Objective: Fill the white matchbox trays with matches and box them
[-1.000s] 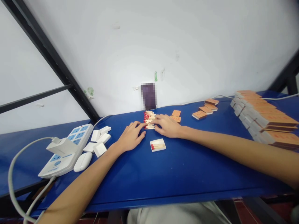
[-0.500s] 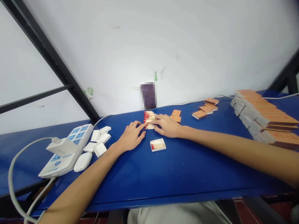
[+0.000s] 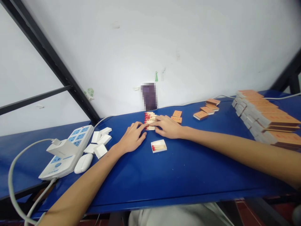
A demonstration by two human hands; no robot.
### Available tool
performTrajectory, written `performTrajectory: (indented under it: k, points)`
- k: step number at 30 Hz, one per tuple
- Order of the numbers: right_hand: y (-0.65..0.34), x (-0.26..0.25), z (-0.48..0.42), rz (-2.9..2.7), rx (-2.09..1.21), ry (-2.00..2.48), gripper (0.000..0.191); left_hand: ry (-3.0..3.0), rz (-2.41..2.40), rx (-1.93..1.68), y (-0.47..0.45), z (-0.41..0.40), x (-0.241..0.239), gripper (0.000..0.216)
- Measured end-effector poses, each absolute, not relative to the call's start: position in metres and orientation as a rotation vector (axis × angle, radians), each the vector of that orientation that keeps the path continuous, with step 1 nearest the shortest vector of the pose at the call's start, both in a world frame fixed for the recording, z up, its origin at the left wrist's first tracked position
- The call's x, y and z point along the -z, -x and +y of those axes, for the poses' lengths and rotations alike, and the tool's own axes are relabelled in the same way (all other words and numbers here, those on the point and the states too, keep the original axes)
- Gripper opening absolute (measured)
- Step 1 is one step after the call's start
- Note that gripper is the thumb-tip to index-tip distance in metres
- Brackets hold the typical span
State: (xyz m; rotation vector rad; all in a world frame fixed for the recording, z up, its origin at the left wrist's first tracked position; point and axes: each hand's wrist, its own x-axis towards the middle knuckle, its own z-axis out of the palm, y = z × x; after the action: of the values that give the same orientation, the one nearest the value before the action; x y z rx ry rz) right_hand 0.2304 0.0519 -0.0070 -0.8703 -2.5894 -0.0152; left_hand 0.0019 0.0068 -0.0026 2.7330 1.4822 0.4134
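"What's biggest over there?"

"The white wall (image 3: pixel 199 47), then the blue surface (image 3: pixel 176 179) at its foot."

"And on that?"

"A tall stack of orange-topped matchboxes (image 3: pixel 270 114) at the right. At the left lies a white power strip (image 3: pixel 81 135) with a charger (image 3: pixel 63 148) plugged in."

"The hands?"

"Mid-surface, one each side of the loose matches (image 3: pixel 148 117), which lie in a pile near the wall. The left hand (image 3: pixel 132 137) has thumb and forefinger spread apart, bare blue showing between them, the forefinger's tip at the red heads."

"And the right hand (image 3: pixel 168 127)?"

"Its fingers are bent over the plain stick ends, thumb a little apart from the forefinger. Whether they grip any sticks, I can't tell."

"Something small sits nearer the person."

"A white tray (image 3: pixel 161 142), just below the pile and apart from both hands. Smallest of all, a few matches (image 3: pixel 159 147) lie inside it, red heads to the left."
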Motion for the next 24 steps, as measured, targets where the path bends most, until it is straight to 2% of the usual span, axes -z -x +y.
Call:
performTrajectory:
  k: [24]
  points:
    - [-0.2307, 0.0061, 0.0512, -2.548, 0.005, 0.968, 0.031, -2.731, 1.477, -0.429, -0.0027, 0.0059, 0.0021, 0.047]
